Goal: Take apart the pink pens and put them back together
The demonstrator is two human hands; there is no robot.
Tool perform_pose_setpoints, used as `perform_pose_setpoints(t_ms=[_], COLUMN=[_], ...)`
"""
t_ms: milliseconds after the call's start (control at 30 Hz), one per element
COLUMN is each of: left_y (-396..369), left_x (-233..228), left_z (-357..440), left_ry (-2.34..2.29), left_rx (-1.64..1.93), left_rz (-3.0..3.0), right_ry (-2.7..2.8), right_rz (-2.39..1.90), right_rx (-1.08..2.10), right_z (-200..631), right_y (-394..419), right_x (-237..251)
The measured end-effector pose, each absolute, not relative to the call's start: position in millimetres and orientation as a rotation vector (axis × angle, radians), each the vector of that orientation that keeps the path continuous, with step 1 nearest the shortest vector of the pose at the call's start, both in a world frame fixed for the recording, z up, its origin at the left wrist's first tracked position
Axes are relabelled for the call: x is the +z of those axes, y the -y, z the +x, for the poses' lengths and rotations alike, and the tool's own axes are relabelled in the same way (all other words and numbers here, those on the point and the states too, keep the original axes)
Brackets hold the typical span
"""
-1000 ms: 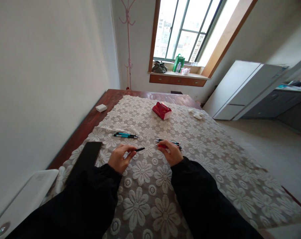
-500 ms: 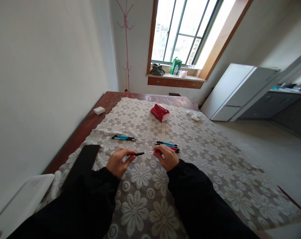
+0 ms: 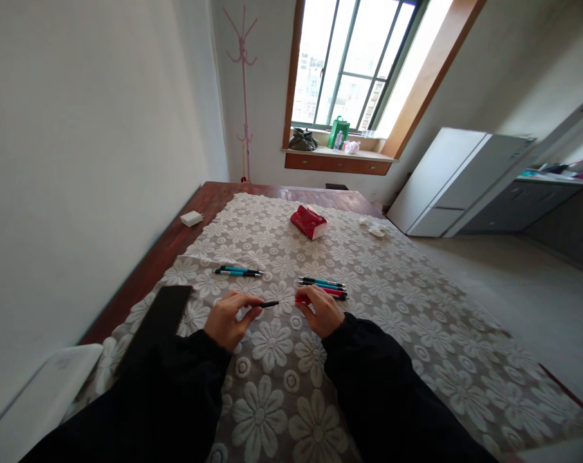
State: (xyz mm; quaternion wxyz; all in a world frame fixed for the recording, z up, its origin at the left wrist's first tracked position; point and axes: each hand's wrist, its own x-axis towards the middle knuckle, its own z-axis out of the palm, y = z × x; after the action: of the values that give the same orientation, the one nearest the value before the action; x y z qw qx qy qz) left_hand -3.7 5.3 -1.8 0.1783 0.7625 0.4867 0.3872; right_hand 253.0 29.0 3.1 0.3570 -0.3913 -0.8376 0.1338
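My left hand (image 3: 230, 316) pinches the black front piece of a pen (image 3: 270, 303), whose thin refill runs to the right. My right hand (image 3: 320, 311) grips the red pen barrel (image 3: 301, 299) at the refill's other end. Both hands hover just above the white flower-lace tablecloth (image 3: 397, 302). Just behind my right hand lie several assembled pens (image 3: 323, 285), teal and red. Two teal pens (image 3: 238, 271) lie behind my left hand.
A black flat object (image 3: 162, 315) lies left of my left hand. A red packet (image 3: 309, 222) and crumpled tissue (image 3: 374, 227) sit farther back, a white box (image 3: 192, 218) on the bare wood at left. A white fridge (image 3: 453, 183) stands at right.
My hands have drawn closer together, so less of the thin refill shows between the black piece and the red barrel. The camera view has tilted slightly.
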Motion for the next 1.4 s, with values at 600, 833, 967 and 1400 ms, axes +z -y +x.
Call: perform_pose_setpoints(t_ms=[600, 833, 967, 1400], left_y=[-3.8, -1.8, -1.4, 1.0], left_x=[-3.5, 2.4, 3.1, 6.5], left_z=[-3.1, -1.4, -1.1, 1.1], left_ry=[-1.224, -1.214, -1.221, -1.248], left_rx=[1.001, 1.009, 1.006, 1.050], left_rz=[2.347, 2.385, 2.384, 2.318], right_ry=[2.335, 2.382, 2.328, 2.369], right_rz=[-0.882, -0.891, -0.956, -1.002], right_rx=[0.357, 0.322, 0.376, 0.294], right_z=[239.7, 238.1, 237.9, 238.0], right_y=[-17.4, -14.5, -13.7, -12.2], right_x=[6.5, 7.8, 4.5, 11.2])
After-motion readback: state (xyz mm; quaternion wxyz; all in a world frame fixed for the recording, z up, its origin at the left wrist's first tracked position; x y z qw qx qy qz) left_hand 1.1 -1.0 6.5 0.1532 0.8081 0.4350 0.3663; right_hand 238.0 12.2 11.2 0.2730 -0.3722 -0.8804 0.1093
